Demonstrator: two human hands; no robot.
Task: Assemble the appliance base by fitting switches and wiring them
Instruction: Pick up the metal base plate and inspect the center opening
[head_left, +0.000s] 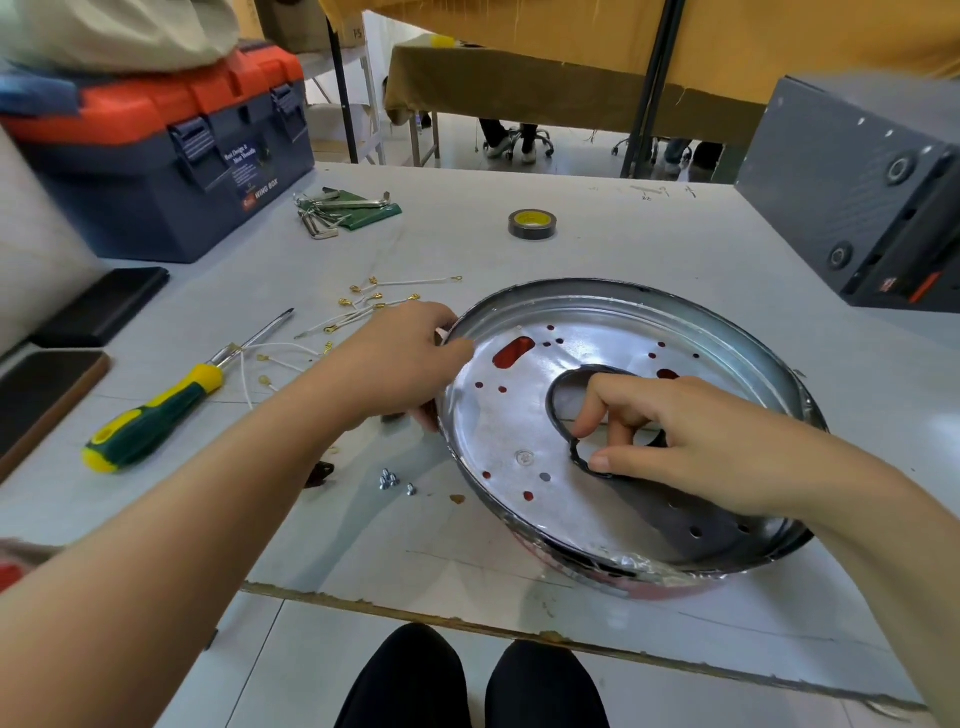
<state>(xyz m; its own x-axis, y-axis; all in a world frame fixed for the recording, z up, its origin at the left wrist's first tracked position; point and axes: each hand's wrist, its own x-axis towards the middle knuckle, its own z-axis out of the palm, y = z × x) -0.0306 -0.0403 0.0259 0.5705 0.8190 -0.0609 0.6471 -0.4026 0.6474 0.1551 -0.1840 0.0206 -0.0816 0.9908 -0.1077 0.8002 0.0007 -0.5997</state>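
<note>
The appliance base (519, 415), a round shiny metal pan with small holes and a large central opening, lies on the white counter (649, 249) near its front edge, tilted up on its left side. The left hand (400, 358) grasps the base's left rim, fingers curled over the edge. The right hand (691, 441) reaches into the central opening, its fingers hooked round the dark inner edge there. Left of the base lie white wires (363, 306) with gold terminals, a green and yellow screwdriver (166, 405), and a few small screws (392, 480). Farther back sit a roll of tape (532, 224), hex keys (337, 208) and a blue and orange toolbox (166, 150)
</note>
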